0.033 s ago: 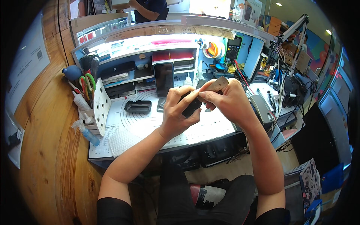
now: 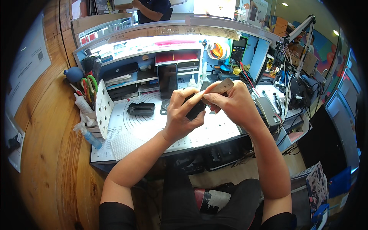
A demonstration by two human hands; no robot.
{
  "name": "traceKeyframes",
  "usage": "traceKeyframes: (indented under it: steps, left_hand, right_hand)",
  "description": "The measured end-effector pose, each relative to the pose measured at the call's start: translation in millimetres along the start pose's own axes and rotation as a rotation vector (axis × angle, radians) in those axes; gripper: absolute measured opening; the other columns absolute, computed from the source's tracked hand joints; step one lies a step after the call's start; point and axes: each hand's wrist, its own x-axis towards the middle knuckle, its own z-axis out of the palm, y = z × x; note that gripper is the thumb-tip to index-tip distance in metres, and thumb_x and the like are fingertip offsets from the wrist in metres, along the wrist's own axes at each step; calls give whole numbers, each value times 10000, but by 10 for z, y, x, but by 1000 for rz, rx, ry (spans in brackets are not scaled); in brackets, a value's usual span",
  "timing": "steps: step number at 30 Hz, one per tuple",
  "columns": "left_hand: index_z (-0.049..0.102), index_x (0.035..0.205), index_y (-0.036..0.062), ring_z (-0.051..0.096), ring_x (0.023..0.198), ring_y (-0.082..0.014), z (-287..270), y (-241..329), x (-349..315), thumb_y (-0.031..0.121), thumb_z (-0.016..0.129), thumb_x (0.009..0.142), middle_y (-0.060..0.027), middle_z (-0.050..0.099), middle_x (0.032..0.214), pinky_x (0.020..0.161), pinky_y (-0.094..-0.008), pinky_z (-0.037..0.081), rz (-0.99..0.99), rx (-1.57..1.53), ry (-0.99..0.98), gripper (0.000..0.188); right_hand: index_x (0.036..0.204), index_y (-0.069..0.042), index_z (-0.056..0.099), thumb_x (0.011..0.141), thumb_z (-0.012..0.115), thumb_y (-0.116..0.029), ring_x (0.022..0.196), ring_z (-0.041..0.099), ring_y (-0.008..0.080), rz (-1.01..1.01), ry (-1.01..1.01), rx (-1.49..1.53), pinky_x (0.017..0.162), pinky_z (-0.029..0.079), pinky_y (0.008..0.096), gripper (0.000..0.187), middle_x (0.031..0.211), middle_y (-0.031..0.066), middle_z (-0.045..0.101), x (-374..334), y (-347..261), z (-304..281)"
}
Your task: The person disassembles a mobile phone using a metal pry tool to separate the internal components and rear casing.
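Observation:
My left hand (image 2: 179, 115) is curled around a small dark object (image 2: 196, 109) above the white work mat (image 2: 153, 134). Fingers cover most of that object, so its kind cannot be made out. Against it, my right hand (image 2: 237, 102) pinches a flat, greyish metal blade (image 2: 224, 86) whose blunt, rounded end sticks out above the knuckles. Where the blade's other end meets the dark object is hidden by my fingertips. Left of my hands, a black open case-like part (image 2: 140, 109) lies on the mat. Behind them a dark smartphone (image 2: 167, 81) leans upright against the shelf.
On the left stand a white perforated holder (image 2: 102, 109) with green-handled scissors (image 2: 92, 85) and a blue spray bottle (image 2: 91, 137). A white textured cloth (image 2: 124, 145) lies at the front left. At the back right are a multimeter (image 2: 239, 49) and tangled cables (image 2: 285, 76). A person (image 2: 153, 9) is beyond the bench.

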Motion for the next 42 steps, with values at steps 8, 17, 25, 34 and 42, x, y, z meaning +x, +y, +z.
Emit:
traceKeyframes:
  steps: [8,17,25,34,42]
  left_hand:
    - [566,1227,78,606,1099,-324,23,-27,3,38,834,723,-156,641,1261,956,-429,500,16,-98,13,572]
    - [565,1178,113,607,1089,-319,11,-15,8,30,838,723,-160,628,1258,940,-425,500,36,-26,-9,537]
    - [632,1142,119,606,1047,-319,27,-37,-13,59,834,693,-103,636,1195,860,-434,518,-10,-34,48,497]
    - [634,1113,119,603,1021,-309,49,-22,3,34,826,686,-95,639,1164,853,-420,505,-45,-85,74,475]
    - [631,1119,114,590,1044,-312,21,-29,-5,27,815,695,-104,628,1178,883,-421,490,-56,-101,55,470]
  right_hand:
    - [947,64,768,924,728,-105,631,683,110,71,-16,196,579,555,257,175,749,72,723,-13,47,-23]
    - [973,67,768,919,741,-99,641,696,146,93,-41,269,595,572,280,177,774,101,731,16,87,-42]
    - [977,50,778,963,716,-89,685,713,123,-10,64,-199,604,566,259,153,809,96,755,-69,-42,109]
    - [987,34,784,972,707,-94,661,718,105,-51,181,241,596,568,250,151,742,72,748,-147,188,231]
    - [1034,42,771,982,697,-72,715,723,121,-55,222,430,630,566,258,146,822,84,757,-205,298,323]
